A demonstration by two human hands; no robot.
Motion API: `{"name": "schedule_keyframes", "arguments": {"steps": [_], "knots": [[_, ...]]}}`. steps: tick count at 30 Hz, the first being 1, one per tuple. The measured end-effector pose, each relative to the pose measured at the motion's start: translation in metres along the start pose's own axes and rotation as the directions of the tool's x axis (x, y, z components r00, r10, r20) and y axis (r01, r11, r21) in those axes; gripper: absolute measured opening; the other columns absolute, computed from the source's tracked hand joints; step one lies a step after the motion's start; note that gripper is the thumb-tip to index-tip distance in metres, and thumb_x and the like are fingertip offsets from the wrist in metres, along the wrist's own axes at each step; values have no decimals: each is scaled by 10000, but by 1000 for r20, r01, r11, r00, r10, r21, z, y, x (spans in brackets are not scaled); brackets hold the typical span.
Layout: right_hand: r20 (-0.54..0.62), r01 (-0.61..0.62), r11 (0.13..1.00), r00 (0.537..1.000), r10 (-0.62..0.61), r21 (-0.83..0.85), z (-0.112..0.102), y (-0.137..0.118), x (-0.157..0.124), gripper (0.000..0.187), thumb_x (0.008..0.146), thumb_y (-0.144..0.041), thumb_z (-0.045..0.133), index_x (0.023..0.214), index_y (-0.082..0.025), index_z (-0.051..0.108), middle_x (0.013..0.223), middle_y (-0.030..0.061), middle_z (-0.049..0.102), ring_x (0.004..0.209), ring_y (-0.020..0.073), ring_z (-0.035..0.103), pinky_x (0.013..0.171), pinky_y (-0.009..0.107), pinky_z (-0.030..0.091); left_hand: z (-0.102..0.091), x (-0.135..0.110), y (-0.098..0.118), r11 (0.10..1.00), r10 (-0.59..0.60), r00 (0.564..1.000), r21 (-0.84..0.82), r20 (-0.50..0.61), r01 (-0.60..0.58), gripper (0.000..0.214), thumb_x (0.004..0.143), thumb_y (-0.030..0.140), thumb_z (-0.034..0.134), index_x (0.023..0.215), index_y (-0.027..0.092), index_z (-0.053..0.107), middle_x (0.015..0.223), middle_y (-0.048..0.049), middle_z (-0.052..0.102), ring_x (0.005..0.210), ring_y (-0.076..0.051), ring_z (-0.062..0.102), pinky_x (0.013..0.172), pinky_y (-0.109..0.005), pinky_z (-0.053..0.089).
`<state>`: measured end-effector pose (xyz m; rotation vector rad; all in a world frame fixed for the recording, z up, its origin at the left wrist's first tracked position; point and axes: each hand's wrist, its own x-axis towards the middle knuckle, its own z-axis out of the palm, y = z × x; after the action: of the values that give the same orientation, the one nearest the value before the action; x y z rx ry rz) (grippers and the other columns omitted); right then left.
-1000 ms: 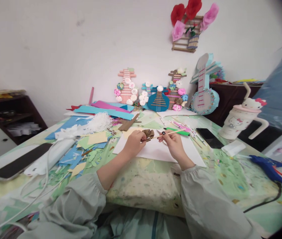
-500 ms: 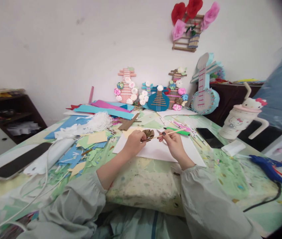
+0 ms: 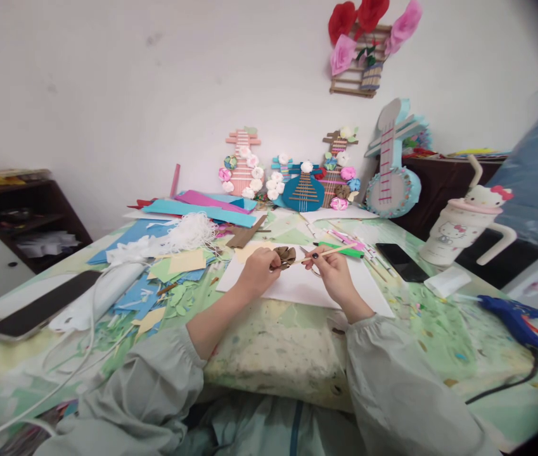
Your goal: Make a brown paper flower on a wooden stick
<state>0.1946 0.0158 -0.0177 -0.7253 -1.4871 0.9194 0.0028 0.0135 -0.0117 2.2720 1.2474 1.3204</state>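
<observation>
1. Brown paper flower (image 3: 286, 255): one, held above the white sheet (image 3: 297, 292), near the middle of the desk (image 3: 449, 354).
2. Hands: two. The left hand (image 3: 260, 273) has its grip closed on the flower's left side, fingertips pinched together; the petals stick out to the right of those fingers, towards the other hand.
3. The right hand (image 3: 333, 272) has a narrow grip, thumb and fingers pinched on one thin wooden stick (image 3: 343, 249). The stick slants, its lower left end at the flower's right edge; whether the two touch, I cannot tell. A small dark pointed tip and a loop also show at these fingers, too small to name.
4. The flower therefore lies within the left grip and just left of the right one, between the two hands.
5. Phones: two, one black phone (image 3: 400, 261) at right, one larger dark-screened phone (image 3: 45, 304) at far left.
6. Paper instruments, at the back: five. One pink (image 3: 244, 145), one small light blue partly hidden, one teal (image 3: 300, 197), one brown, one large grey and light blue (image 3: 383, 183).
7. One tumbler (image 3: 449, 234) with a handle, and one blue glue gun (image 3: 516, 320), both at right.
8. Wall flowers: four, two red (image 3: 342, 22) and two pink (image 3: 343, 56).
</observation>
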Motion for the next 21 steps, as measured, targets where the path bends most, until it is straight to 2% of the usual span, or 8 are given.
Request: {"name": "schedule_keyframes", "arguments": {"steps": [10,21], "knots": [[7,0,1000,1000,0,-27,-2,0,0,313,774,-491,598,783,-179,600,669,34,640,611,147,557,587,274,405,2,-1,-3,986,52,999,159,9,-53,181,630,17,592,617,180,516,659,-11,545,684,-161,500,649,-270,368],[-86,-20,1000,996,19,-12,1,2,2,323,747,-491,633,739,-169,617,619,26,631,540,116,531,550,256,411,3,-1,-3,971,74,997,228,27,-78,141,670,57,581,665,181,515,688,-12,550,718,-165,506,657,-277,384]]}}
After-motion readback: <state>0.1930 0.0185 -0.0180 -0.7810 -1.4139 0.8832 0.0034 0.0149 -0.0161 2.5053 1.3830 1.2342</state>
